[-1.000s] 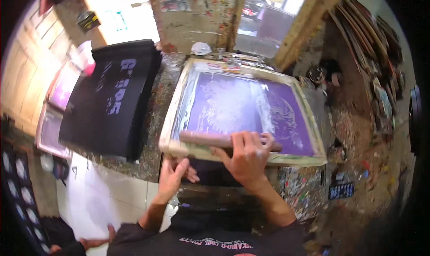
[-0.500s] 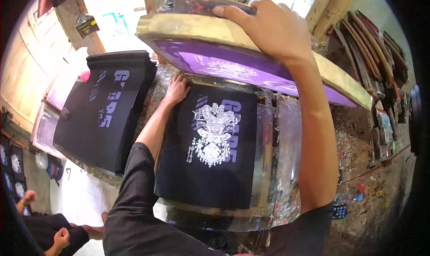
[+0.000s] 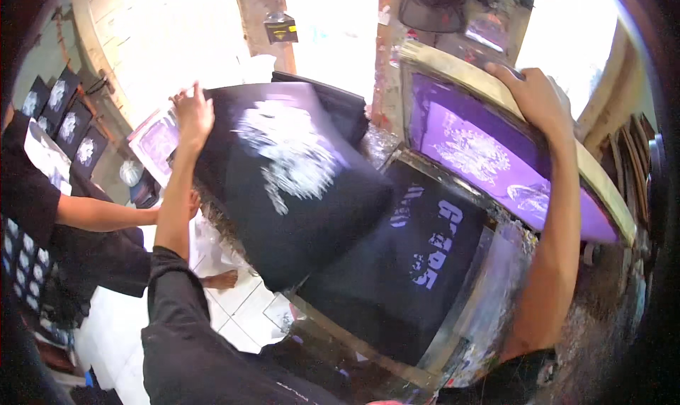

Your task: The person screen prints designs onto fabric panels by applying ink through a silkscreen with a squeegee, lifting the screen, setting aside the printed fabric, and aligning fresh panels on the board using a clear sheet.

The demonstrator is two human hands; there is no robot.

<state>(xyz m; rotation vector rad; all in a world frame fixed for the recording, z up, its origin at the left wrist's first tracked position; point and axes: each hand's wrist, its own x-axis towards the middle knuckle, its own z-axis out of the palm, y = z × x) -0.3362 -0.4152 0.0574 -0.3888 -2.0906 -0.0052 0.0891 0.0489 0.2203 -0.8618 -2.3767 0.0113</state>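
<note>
At the upper left, my left hand (image 3: 193, 116) is closed on a corner of a black fabric panel (image 3: 244, 167). The panel hangs lifted and slanted, and its white print is smeared by motion. My right hand (image 3: 542, 102) grips the top edge of a wooden-framed printing screen (image 3: 474, 146) with purple mesh, tilted up on the right. Below the screen lies another black fabric panel (image 3: 397, 291) with a purple lettering print, flat on the printing board (image 3: 464, 284). The lifted panel covers its left part.
Behind the lifted panel sits a stack of black panels (image 3: 340, 107). A co-worker's arm (image 3: 106, 214) reaches in from the left, beside a purple-stained screen (image 3: 152, 139). Printed black pieces (image 3: 67, 125) hang at the far left. Wooden boards (image 3: 630, 164) lean at the far right.
My left hand has taken the white-printed panel off the board and swung it left over the stack, uncovering another panel. My right hand still holds the screen up. The view has turned left.
</note>
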